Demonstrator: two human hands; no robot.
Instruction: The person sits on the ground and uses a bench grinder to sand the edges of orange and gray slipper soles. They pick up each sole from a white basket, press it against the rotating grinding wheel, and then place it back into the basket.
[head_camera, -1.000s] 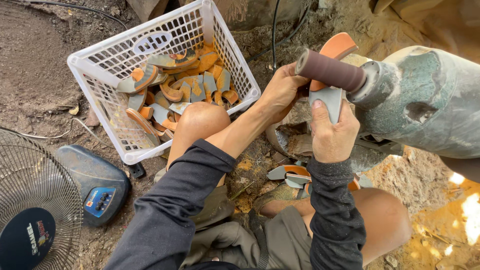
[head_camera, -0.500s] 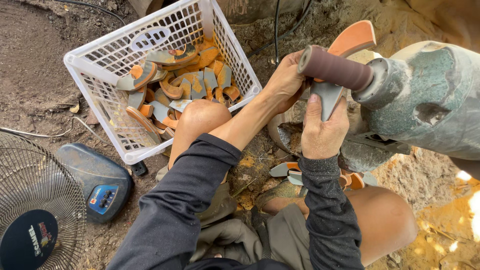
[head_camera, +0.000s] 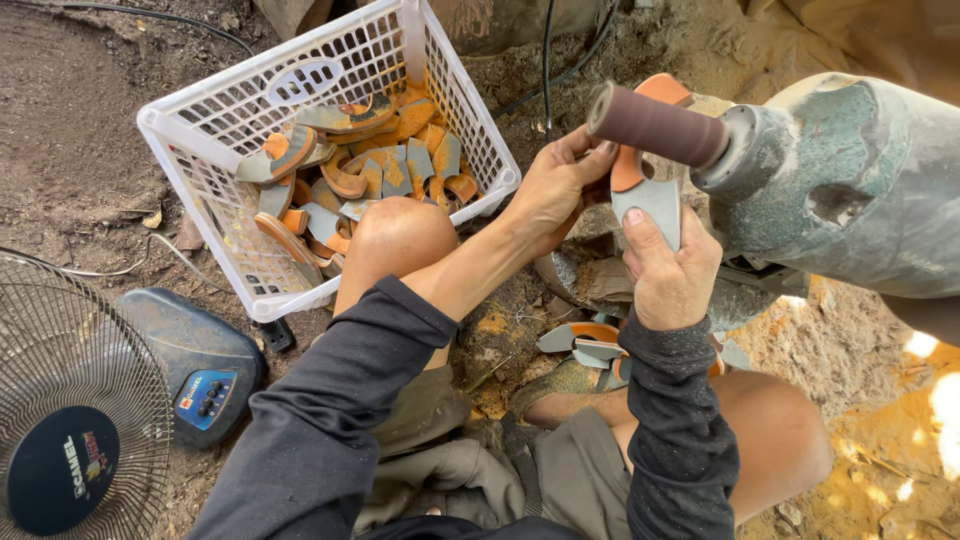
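Both hands gripped one grey-and-orange piece (head_camera: 648, 190), the left hand (head_camera: 555, 190) pinching its side, the right hand (head_camera: 668, 268) clasping its lower end, pressing it under the brown sanding drum (head_camera: 655, 125) – sanding step, by the look; turning the edge would need care, motor (head_camera: 850, 185) close right, basket (head_camera: 210, 170) left

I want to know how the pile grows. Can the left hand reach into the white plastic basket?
Probably yes: the left hand is beside the white plastic basket, whose top is open. But it is gripping the grey-and-orange curved piece right now.
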